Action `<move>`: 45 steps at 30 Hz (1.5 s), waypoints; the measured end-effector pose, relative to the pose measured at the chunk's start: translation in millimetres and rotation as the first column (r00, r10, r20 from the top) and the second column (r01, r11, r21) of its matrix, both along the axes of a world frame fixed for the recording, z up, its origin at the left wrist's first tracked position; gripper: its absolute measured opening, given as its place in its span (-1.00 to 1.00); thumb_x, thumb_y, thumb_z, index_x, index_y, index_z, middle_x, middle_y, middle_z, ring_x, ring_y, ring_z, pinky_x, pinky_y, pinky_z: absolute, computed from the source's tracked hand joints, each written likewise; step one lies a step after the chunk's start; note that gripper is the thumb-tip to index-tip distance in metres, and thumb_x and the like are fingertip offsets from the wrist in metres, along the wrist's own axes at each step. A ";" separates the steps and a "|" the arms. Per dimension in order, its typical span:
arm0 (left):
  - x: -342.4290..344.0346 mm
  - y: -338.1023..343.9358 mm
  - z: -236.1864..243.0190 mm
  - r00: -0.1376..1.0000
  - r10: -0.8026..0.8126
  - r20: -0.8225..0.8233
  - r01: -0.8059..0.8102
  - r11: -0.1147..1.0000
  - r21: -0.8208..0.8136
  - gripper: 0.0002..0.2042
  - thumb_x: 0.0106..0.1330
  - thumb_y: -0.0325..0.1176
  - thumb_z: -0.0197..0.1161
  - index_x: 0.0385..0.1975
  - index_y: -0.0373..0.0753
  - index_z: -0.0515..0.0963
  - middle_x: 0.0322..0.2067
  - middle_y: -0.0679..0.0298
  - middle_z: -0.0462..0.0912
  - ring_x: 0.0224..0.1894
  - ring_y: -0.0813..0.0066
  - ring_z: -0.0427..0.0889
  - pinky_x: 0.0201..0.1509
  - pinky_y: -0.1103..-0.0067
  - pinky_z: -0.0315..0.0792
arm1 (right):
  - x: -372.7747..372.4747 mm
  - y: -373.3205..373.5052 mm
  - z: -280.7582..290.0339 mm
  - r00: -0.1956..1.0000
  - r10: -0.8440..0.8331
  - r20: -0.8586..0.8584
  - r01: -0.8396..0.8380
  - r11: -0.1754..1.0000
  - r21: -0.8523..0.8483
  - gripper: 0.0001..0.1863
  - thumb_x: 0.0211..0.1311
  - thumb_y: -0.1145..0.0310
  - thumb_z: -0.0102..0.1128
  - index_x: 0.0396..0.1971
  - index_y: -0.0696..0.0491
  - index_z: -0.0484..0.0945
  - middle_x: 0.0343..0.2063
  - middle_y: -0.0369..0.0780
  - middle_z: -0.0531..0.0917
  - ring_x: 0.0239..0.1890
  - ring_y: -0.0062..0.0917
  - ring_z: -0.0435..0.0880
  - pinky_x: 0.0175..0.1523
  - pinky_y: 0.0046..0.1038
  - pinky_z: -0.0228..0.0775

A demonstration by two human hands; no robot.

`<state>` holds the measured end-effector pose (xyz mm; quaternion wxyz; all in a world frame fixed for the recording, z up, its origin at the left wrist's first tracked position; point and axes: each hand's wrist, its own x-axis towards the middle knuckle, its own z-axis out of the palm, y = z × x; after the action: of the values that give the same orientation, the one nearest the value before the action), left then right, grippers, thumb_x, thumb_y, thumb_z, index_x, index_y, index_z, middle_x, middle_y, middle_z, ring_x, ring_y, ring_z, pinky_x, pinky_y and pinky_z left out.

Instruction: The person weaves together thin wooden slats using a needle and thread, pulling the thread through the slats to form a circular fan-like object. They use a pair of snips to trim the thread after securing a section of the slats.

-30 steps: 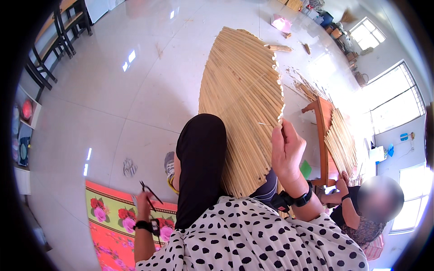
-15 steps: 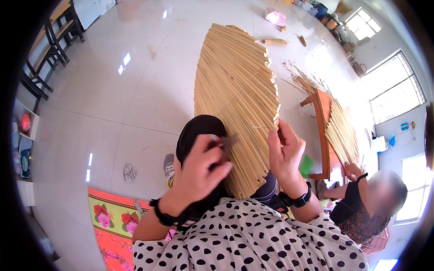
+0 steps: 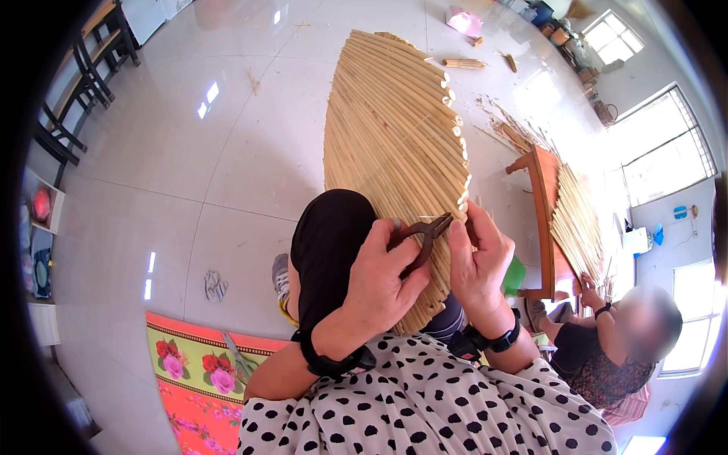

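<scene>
- The left hand [image 3: 383, 277] is curled in a firm grip, knuckles up, its fingers [image 3: 385, 236] bent and reaching up toward the other hand.
- The left thumb [image 3: 415, 283] lies on the near side of those fingers, angled the same way.
- The left forearm [image 3: 282, 373] slants in from below and left of its hand, rising through the left wrist [image 3: 324, 347].
- The right hand [image 3: 485, 262], just beside the left, is raised with thumb [image 3: 459, 246] and bent forefinger [image 3: 483, 221] drawn together in a pinch.
- The right forearm [image 3: 525, 356] slopes from below and right, through the right wrist [image 3: 494, 322].
</scene>
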<state>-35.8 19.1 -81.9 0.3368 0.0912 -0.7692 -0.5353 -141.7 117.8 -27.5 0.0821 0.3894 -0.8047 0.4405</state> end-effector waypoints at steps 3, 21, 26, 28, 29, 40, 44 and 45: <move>-2.9 1.8 0.2 1.000 0.011 -0.008 -0.011 1.000 -0.014 -0.82 0.04 -0.50 0.33 -0.37 -0.29 0.49 -0.26 0.07 0.40 -0.29 0.12 0.53 -0.26 0.41 0.47 | -0.5 -0.2 -1.8 0.999 -0.002 -0.044 0.002 1.000 -0.014 -0.69 0.16 0.45 0.21 -0.12 0.30 0.56 -0.63 -0.11 0.60 -0.59 -0.47 0.65 -0.45 -0.51 0.44; 3.3 6.8 -9.0 0.989 0.095 -0.110 -0.106 0.990 -0.093 -0.82 -0.03 -0.50 0.36 -0.45 -0.30 0.48 -0.32 0.07 0.41 -0.44 0.18 0.51 -0.40 0.45 0.46 | 15.2 -11.7 7.5 0.959 -0.035 -0.282 0.061 0.995 0.084 -0.76 0.21 0.45 0.18 -0.18 0.27 0.56 -0.65 -0.06 0.58 -0.67 -0.25 0.60 -0.58 -0.36 0.41; 52.0 -32.8 5.8 0.947 0.280 -0.156 -0.273 0.960 0.063 -0.80 0.08 -0.56 0.24 -0.63 -0.31 0.32 -0.38 0.17 0.40 -0.55 0.49 0.35 -0.48 0.58 0.28 | -8.7 -3.0 9.4 0.963 -0.175 -0.205 0.208 0.966 0.152 -0.83 0.23 0.45 0.16 -0.24 0.22 0.57 -0.71 -0.06 0.53 -0.67 -0.20 0.57 -0.56 -0.34 0.38; 61.8 -38.3 8.9 0.967 0.233 -0.101 -0.221 0.968 0.115 -0.77 0.10 -0.57 0.23 -0.65 -0.30 0.27 -0.39 0.20 0.40 -0.55 0.54 0.31 -0.49 0.60 0.21 | -13.5 -3.4 4.5 0.978 -0.120 -0.172 0.140 0.984 0.108 -0.83 0.24 0.45 0.16 -0.24 0.22 0.57 -0.71 -0.06 0.52 -0.67 -0.21 0.57 -0.55 -0.35 0.37; 63.2 -42.6 2.4 0.982 0.144 -0.118 -0.146 0.989 -0.004 -0.76 0.10 -0.57 0.24 -0.65 -0.30 0.27 -0.38 0.20 0.39 -0.56 0.53 0.31 -0.49 0.61 0.20 | -10.6 -5.1 5.3 0.981 -0.113 -0.159 0.131 0.986 0.107 -0.83 0.24 0.45 0.16 -0.24 0.22 0.57 -0.70 -0.07 0.53 -0.68 -0.22 0.57 -0.55 -0.36 0.38; 64.1 -34.0 24.8 0.995 -0.032 -0.097 0.022 0.995 -0.101 -0.77 -0.04 -0.44 0.36 -0.65 -0.30 0.38 -0.38 0.17 0.40 -0.53 0.38 0.41 -0.49 0.56 0.24 | 19.2 -20.6 43.4 0.803 0.501 -0.322 -0.515 0.856 0.048 -0.75 -0.10 0.61 0.37 -0.32 0.17 0.63 -0.47 -0.23 0.65 -0.42 -0.32 0.60 -0.31 -0.38 0.47; 80.9 -42.2 19.3 0.998 -0.063 -0.029 0.057 0.984 -0.168 -0.81 -0.03 -0.47 0.34 -0.58 -0.31 0.42 -0.28 0.12 0.44 -0.46 0.29 0.50 -0.42 0.49 0.36 | 17.7 -13.5 38.9 0.786 0.574 -0.229 -0.575 0.815 0.070 -0.81 -0.09 0.62 0.35 -0.39 0.13 0.62 -0.59 -0.25 0.57 -0.54 -0.39 0.56 -0.48 -0.43 0.38; 87.4 -46.9 7.5 0.998 -0.066 -0.007 0.064 0.986 -0.154 -0.82 -0.02 -0.47 0.33 -0.56 -0.32 0.42 -0.26 0.11 0.45 -0.45 0.27 0.51 -0.41 0.48 0.38 | 13.7 -9.0 36.8 0.784 0.581 -0.222 -0.573 0.813 0.103 -0.82 -0.08 0.62 0.35 -0.40 0.13 0.62 -0.60 -0.25 0.56 -0.56 -0.40 0.55 -0.50 -0.44 0.37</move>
<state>51.7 -27.7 -74.4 0.3300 0.0368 -0.8086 -0.4857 -128.0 108.8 9.4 0.0355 0.6685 -0.6374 0.3815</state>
